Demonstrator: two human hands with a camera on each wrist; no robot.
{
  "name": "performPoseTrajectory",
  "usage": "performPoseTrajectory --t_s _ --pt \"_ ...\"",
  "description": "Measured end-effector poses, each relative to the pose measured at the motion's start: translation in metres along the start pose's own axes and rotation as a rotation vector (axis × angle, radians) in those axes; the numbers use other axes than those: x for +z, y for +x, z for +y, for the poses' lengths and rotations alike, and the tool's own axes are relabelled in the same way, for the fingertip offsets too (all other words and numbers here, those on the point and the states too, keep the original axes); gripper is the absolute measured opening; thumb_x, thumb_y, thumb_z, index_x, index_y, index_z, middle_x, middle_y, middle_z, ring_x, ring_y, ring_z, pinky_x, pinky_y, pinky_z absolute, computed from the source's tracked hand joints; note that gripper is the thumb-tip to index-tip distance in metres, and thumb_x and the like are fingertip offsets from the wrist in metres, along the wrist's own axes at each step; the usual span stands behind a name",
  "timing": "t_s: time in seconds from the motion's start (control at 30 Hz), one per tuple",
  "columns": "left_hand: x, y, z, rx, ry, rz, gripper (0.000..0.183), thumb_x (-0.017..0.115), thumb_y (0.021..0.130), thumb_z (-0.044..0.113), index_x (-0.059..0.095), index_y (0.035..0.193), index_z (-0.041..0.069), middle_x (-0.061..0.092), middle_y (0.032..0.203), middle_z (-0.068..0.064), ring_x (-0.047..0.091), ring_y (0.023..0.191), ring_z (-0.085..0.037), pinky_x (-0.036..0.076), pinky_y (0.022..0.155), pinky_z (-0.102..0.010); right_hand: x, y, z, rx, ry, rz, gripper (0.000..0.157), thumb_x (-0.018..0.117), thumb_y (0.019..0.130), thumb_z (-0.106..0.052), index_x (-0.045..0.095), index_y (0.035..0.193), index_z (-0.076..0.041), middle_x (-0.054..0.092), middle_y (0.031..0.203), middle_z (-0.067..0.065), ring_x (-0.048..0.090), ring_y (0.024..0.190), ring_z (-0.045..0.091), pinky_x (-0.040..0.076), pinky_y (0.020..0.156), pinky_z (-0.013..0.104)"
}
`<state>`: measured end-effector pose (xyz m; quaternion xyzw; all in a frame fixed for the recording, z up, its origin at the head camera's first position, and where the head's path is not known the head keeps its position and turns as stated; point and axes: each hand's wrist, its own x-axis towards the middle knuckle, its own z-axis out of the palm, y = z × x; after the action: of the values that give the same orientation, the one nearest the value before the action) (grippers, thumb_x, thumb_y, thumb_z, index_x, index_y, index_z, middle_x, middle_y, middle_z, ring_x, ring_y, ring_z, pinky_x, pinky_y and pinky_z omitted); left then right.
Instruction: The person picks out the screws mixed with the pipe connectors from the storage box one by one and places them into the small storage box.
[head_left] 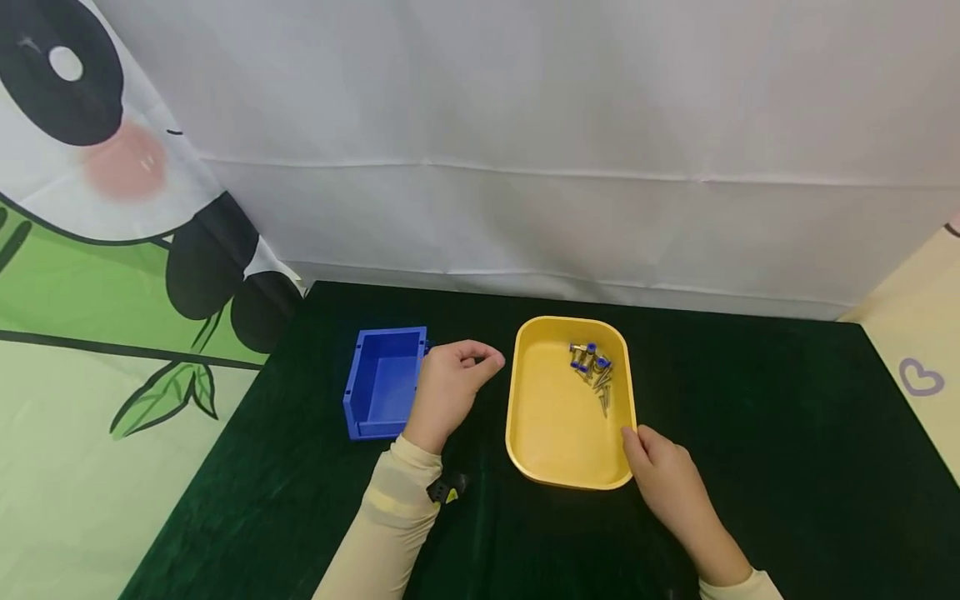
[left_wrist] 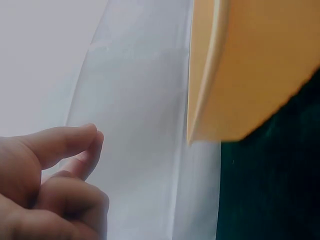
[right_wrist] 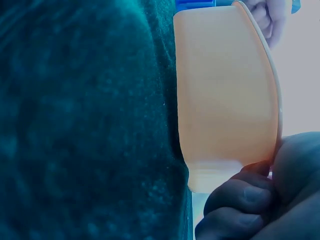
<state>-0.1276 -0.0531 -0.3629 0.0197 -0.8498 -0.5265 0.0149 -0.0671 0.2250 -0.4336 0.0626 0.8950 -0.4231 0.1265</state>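
My right hand (head_left: 670, 483) grips the right rim of a yellow tray (head_left: 555, 446), thumb on top; in the right wrist view its fingers (right_wrist: 235, 200) curl below that rim. Inside the tray lie several small blue-and-metal fittings (head_left: 589, 357) and several screws (head_left: 604, 400), gathered toward the upper right. My left hand (head_left: 453, 383) hovers between the tray and a blue bin (head_left: 384, 379), its wrist side covering part of the bin's right edge. In the left wrist view the left hand's thumb and finger (left_wrist: 65, 145) meet at the tips, with nothing visible between them.
A dark green cloth (head_left: 750, 400) covers the table. Behind it hangs a white sheet (head_left: 525, 208), and a printed cartoon backdrop (head_left: 135, 275) stands on the left. The blue bin sits to the left of the yellow tray, with a gap between them.
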Motion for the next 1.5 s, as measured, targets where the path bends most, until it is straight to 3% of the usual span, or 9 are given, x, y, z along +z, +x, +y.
performPoseTrajectory --t_s 0.2,0.33,0.43,0.53,0.73,0.93,1.03,1.2,1.5 --pt "0.021 0.006 0.003 -0.013 -0.028 -0.064 0.013 0.070 0.094 0.028 0.075 0.093 0.016 0.046 0.060 -0.003 0.042 0.052 -0.018 0.032 0.045 -0.025 0.002 0.001 0.001 0.017 0.011 -0.005 0.035 0.043 0.106 -0.034 0.063 0.105 -0.005 0.052 0.069 0.006 0.051 0.055 0.021 0.042 0.050 0.027" --pt "0.034 0.009 0.004 -0.034 -0.066 -0.119 0.015 0.070 0.094 0.027 0.075 0.095 0.013 0.061 0.071 -0.007 0.057 0.061 -0.020 0.050 0.056 -0.027 0.002 0.002 0.002 0.029 0.018 -0.005 0.035 0.043 0.106 -0.035 0.063 0.105 -0.006 0.053 0.070 0.006 0.052 0.055 0.021 0.042 0.051 0.027" --pt "0.042 0.011 0.006 -0.052 -0.111 -0.154 0.015 0.070 0.095 0.025 0.074 0.096 0.011 0.070 0.084 -0.007 0.068 0.071 -0.020 0.059 0.071 -0.037 0.003 0.003 0.003 0.037 0.026 -0.001 0.035 0.043 0.106 -0.035 0.063 0.105 -0.007 0.054 0.071 0.006 0.053 0.056 0.021 0.043 0.051 0.026" --pt "0.048 0.013 0.010 -0.062 -0.124 -0.172 0.016 0.070 0.094 0.026 0.075 0.096 0.011 0.072 0.092 -0.005 0.070 0.074 -0.019 0.059 0.076 -0.042 0.004 0.004 0.004 0.036 0.032 0.004 0.035 0.043 0.106 -0.035 0.064 0.104 -0.006 0.054 0.071 0.006 0.053 0.055 0.021 0.043 0.051 0.027" --pt "0.061 0.018 0.019 -0.027 -0.057 -0.188 0.017 0.071 0.093 0.029 0.076 0.092 0.013 0.071 0.090 0.000 0.067 0.071 -0.015 0.059 0.069 -0.033 0.005 0.002 0.005 0.037 0.033 0.014 0.034 0.043 0.106 -0.034 0.064 0.103 -0.007 0.054 0.070 0.006 0.053 0.055 0.021 0.043 0.050 0.027" --pt "0.073 0.022 0.018 -0.015 -0.054 -0.234 0.016 0.072 0.092 0.029 0.076 0.090 0.014 0.071 0.089 0.002 0.067 0.071 -0.015 0.059 0.073 -0.040 0.006 0.000 0.003 0.047 0.027 0.017 0.033 0.044 0.106 -0.032 0.064 0.103 -0.007 0.053 0.070 0.005 0.052 0.055 0.020 0.043 0.050 0.028" --pt "0.074 0.020 0.021 -0.033 -0.070 -0.256 0.016 0.072 0.092 0.030 0.076 0.091 0.015 0.071 0.088 0.002 0.068 0.072 -0.015 0.059 0.075 -0.040 0.007 -0.001 0.003 0.049 0.019 0.015 0.032 0.044 0.106 -0.032 0.064 0.102 -0.007 0.053 0.069 0.005 0.052 0.056 0.020 0.043 0.050 0.028" --pt "0.070 0.018 0.033 -0.009 -0.081 -0.267 0.016 0.071 0.093 0.033 0.076 0.091 0.017 0.072 0.087 0.002 0.066 0.072 -0.015 0.056 0.066 -0.030 0.006 0.000 0.002 0.043 0.017 0.023 0.031 0.044 0.105 -0.032 0.063 0.098 -0.008 0.053 0.069 0.005 0.052 0.056 0.020 0.043 0.050 0.028" --pt "0.077 0.030 0.038 0.028 -0.019 -0.243 0.014 0.071 0.092 0.030 0.076 0.089 0.016 0.070 0.082 0.004 0.060 0.072 -0.019 0.045 0.060 -0.026 0.008 -0.001 0.002 0.053 0.033 0.015 0.030 0.045 0.105 -0.031 0.063 0.098 -0.007 0.053 0.068 0.005 0.052 0.055 0.020 0.043 0.049 0.028"
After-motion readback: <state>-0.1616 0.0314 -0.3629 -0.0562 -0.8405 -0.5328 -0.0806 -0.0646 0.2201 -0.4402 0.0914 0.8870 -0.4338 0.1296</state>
